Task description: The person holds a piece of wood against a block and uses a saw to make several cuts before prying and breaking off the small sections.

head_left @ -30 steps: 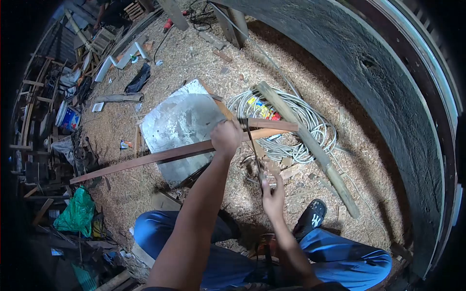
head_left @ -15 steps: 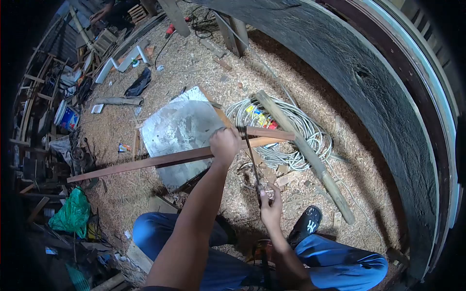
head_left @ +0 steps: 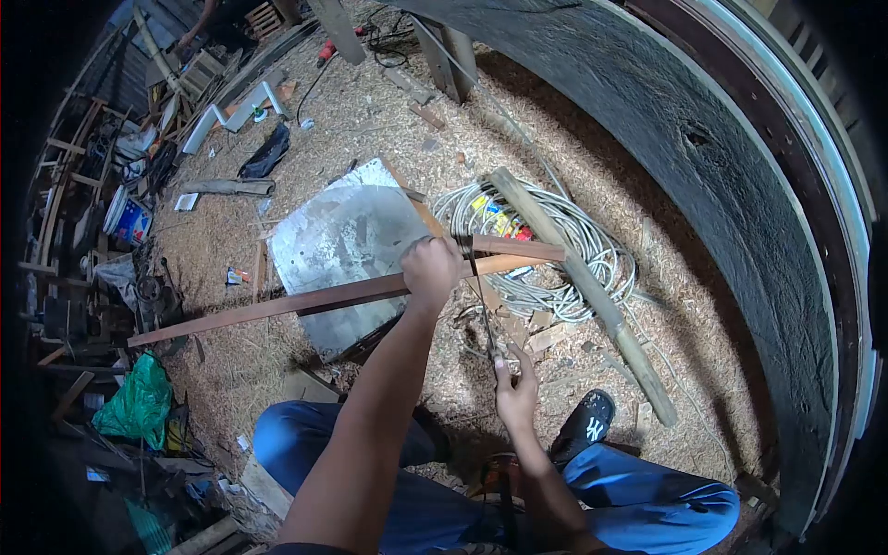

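Note:
My left hand (head_left: 431, 270) is closed around a long reddish-brown wood strip (head_left: 259, 309), which slants across the view. To the right of the fist, a lighter wood piece (head_left: 504, 264) lies along the strip's end (head_left: 518, 248). A slim dark bar clamp (head_left: 483, 310) crosses the wood just beside my left hand, its upper end at the strip. My right hand (head_left: 518, 393) is closed on the clamp's lower end, thumb and fingers pinching it. Part of the grip is hidden by the fingers.
Beneath the strip lies a grey metal sheet (head_left: 342, 217). A coil of grey cable (head_left: 597, 254) sits under a wooden pole (head_left: 601, 314) to the right. A large dark curved slab (head_left: 684, 139) borders the right side. Green plastic (head_left: 139, 402) and scraps crowd the left; wood shavings cover the floor.
The view has shifted slightly. Both hands keep their holds on the strip and clamp, nearly unmoved. At the top left, another person's arm has changed position.

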`<state>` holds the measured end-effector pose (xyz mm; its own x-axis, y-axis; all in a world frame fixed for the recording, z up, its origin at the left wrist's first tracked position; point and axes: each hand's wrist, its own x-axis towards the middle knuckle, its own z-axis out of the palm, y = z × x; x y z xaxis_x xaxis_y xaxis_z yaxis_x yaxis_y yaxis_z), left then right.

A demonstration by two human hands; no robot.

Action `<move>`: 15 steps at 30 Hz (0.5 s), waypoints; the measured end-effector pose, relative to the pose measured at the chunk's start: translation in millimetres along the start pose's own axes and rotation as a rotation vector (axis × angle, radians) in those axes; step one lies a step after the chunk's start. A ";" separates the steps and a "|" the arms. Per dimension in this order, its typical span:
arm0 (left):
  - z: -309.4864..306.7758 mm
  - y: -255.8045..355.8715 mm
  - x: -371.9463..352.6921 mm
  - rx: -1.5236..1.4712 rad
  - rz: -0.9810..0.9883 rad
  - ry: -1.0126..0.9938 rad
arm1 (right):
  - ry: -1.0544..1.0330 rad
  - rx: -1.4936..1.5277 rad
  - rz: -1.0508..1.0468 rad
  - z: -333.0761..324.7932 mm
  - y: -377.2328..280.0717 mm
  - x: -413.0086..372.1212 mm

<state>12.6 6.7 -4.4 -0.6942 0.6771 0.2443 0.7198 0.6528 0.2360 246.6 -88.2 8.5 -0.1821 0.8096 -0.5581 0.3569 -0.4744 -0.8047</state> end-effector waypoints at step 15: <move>5.6 -6.0 2.7 -0.064 0.072 0.048 | 0.082 -0.042 -0.193 14.5 -19.9 19.5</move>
<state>6.4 6.5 -10.4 -0.6409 0.7035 0.3071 0.7674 0.5789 0.2757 222.7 -68.0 10.7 -0.1762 0.9101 -0.3750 0.3609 -0.2948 -0.8848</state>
